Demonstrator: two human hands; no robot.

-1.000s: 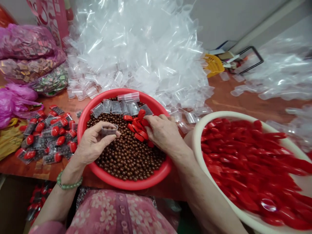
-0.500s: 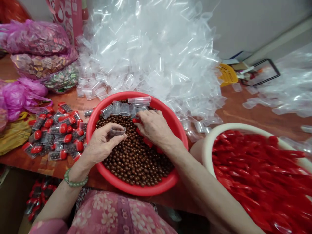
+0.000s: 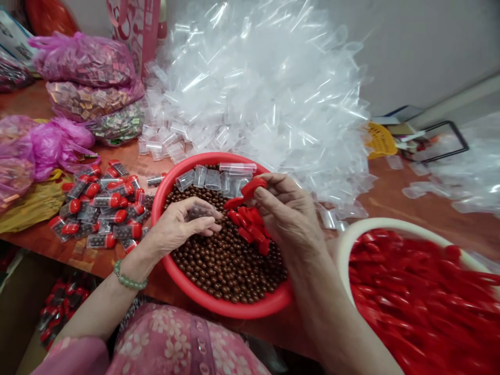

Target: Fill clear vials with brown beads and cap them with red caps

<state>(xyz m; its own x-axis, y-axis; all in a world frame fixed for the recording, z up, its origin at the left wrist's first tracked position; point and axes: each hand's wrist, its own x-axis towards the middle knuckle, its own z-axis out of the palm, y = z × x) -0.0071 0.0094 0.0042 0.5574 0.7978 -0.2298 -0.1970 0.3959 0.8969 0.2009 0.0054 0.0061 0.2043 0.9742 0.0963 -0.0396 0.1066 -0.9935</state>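
My left hand (image 3: 185, 224) is closed around a clear plastic container (image 3: 201, 211) over the left side of a red basin (image 3: 228, 311); dark balls show through its wall. My right hand (image 3: 289, 208) pinches a red plastic cap (image 3: 253, 187) between thumb and fingers, to the right of the container and apart from it. Below the hands, the basin is full of brown chocolate balls (image 3: 230, 276). A small heap of red caps (image 3: 252, 229) lies on the balls near my right hand. Several empty clear containers (image 3: 213, 179) rest along the basin's far side.
Filled, red-capped containers (image 3: 111, 200) are piled left of the basin. A cream tub (image 3: 406, 225) of red caps (image 3: 414, 297) stands at right. Behind rises a large heap of clear containers (image 3: 258, 94). Pink bags (image 3: 89, 60) and a yellow basket (image 3: 380, 139) sit farther back.
My right hand has come up from the red caps with one in its fingers. My left hand has tilted the container over to the right. The view has shifted left.
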